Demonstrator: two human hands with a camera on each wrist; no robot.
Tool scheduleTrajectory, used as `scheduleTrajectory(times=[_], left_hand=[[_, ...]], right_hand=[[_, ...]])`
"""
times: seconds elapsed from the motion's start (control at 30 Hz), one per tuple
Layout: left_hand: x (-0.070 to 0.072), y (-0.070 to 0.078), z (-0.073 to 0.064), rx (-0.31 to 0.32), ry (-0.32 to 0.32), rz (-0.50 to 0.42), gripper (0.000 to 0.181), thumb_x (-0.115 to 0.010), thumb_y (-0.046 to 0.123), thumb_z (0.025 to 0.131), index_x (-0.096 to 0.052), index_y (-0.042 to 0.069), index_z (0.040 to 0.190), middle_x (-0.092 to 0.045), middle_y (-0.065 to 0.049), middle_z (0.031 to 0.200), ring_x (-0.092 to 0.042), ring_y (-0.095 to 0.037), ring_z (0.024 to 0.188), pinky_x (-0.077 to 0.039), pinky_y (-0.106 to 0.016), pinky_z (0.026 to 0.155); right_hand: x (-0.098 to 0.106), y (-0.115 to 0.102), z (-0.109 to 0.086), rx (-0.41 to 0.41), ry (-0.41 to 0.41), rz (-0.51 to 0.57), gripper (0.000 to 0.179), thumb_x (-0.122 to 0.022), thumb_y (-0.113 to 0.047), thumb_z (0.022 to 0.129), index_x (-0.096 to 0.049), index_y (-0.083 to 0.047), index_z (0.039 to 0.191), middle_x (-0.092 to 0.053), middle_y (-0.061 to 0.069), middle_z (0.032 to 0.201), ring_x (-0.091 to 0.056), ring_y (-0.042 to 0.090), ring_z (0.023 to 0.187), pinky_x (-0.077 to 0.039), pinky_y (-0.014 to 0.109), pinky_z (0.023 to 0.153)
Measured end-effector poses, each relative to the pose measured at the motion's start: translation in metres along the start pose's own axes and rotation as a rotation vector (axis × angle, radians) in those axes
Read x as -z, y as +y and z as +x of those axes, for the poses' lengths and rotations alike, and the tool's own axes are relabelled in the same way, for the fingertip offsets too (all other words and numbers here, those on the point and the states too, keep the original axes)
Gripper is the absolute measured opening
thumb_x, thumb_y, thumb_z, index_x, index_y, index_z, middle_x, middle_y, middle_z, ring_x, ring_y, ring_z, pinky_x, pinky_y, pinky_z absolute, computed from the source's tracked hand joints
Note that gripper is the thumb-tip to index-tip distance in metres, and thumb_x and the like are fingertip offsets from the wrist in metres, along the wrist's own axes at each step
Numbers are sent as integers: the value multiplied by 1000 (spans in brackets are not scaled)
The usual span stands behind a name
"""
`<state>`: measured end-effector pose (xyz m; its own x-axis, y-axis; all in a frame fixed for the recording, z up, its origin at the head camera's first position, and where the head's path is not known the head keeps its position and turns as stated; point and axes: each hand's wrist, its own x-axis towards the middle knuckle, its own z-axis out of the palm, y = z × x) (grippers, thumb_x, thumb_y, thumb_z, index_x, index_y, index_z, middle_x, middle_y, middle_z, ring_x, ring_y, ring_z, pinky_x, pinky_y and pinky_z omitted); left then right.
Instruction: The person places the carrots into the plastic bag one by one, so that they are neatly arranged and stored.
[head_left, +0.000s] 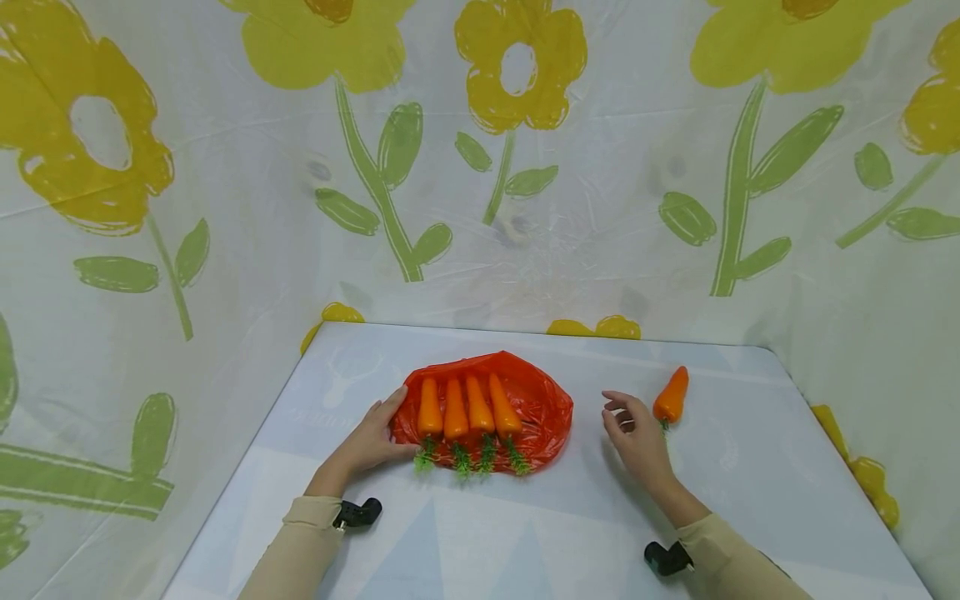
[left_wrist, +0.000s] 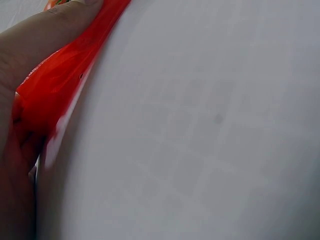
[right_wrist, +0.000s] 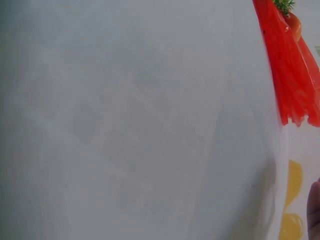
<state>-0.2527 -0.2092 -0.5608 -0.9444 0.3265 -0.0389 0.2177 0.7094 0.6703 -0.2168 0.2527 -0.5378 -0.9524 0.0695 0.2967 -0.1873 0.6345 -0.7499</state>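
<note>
A red plastic bag (head_left: 543,408) lies spread out on the table, with several toy carrots (head_left: 455,410) side by side on it. Their green leafy tops point toward the person. At the bag's left edge my left hand (head_left: 371,440) holds the red plastic. In the left wrist view the thumb (left_wrist: 47,32) lies over the bag (left_wrist: 62,75), and the other fingers are partly hidden behind it. My right hand (head_left: 637,437) hovers between the bag and a single carrot (head_left: 672,395), its fingers loosely bent and holding nothing.
The white table (head_left: 750,467) has a pale printed pattern. Behind it and at the sides hangs a curtain (head_left: 600,242) with yellow flowers. Small black cameras (head_left: 360,512) are strapped to both wrists.
</note>
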Motion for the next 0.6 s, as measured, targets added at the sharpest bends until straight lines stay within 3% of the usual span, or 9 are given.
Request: scheduleTrajectory(times=[0.37,0.6], left_hand=[[0,1,0,8,0,-5,115,-85,52,78,-19,14,164,-23,-12,168,-13,-51,151,-18,-66,119],[-1,1,0,26,0,-8,114,-84,53,78,-19,17,164,-23,-10,168,-13,-51,150,-20,-68,118]], right_hand=[[11,8,4,15,67,-8,31,-64,-11,100,-64,-7,131,-68,10,108,-61,21,87,-47,7,74],[15,14,4,68,129,2,30,-66,-8,98,-67,-5,128,-70,11,104,-60,17,82,-46,5,72]])
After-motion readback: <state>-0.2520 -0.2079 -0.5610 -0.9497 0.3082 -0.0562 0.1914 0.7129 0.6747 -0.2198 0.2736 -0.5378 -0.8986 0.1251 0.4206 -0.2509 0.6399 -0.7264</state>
